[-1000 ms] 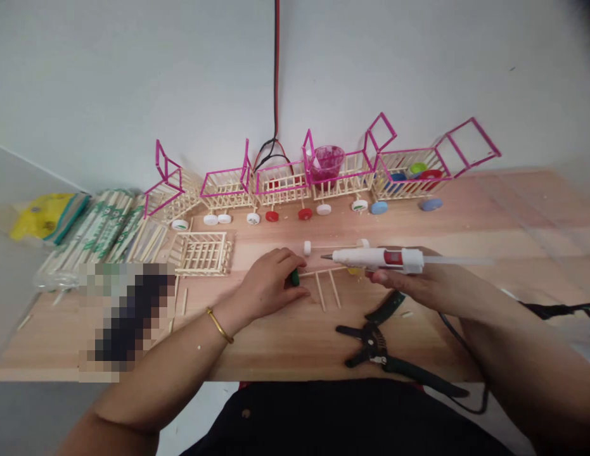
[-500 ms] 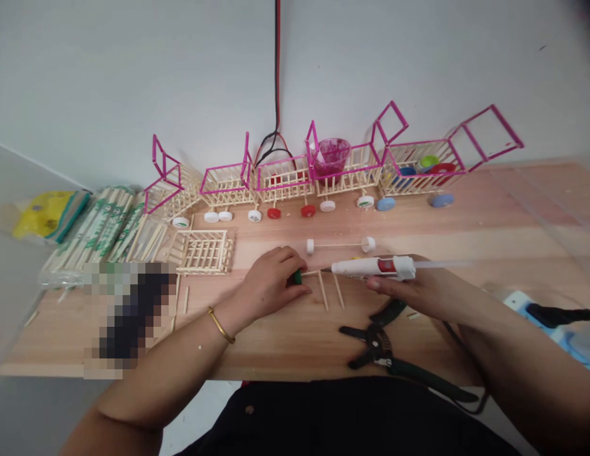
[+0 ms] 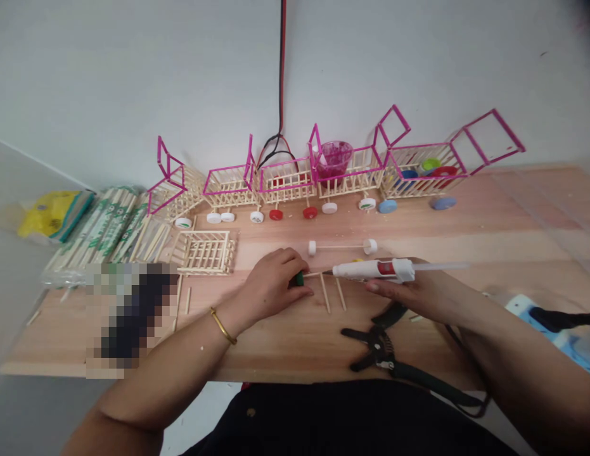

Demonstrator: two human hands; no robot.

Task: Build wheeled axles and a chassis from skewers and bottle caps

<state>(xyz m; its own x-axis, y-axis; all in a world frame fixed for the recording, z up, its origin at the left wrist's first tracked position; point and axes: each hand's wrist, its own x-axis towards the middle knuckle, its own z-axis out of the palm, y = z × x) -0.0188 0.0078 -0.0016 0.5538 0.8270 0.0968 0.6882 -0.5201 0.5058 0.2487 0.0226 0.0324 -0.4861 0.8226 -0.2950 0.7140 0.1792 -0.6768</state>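
Note:
Pinched between the thumb and fingers of my left hand [image 3: 280,282] is a green bottle cap [image 3: 299,278]. My right hand [image 3: 404,285] is closed around a white hot glue gun [image 3: 364,270], with a clear glue stick [image 3: 442,266] jutting from its back. The gun's nozzle points left at a thin wooden stick [image 3: 314,274] by the cap; whether it touches cannot be made out. Two short sticks [image 3: 326,293] lie below the nozzle. Just beyond my hands rests an axle stick [image 3: 341,246] with a white cap at each end.
Small stick carts [image 3: 232,189] with magenta frames and cap wheels line the wall. A plain stick basket [image 3: 204,252] sits to the left, near bagged wooden sticks [image 3: 102,218]. Dark pliers [image 3: 380,348] lie at the front edge, and a power strip [image 3: 537,316] is at the right.
The whole view has shifted slightly. Both hands keep nearly the same pose, with the glue gun's nozzle still beside the green cap and stick.

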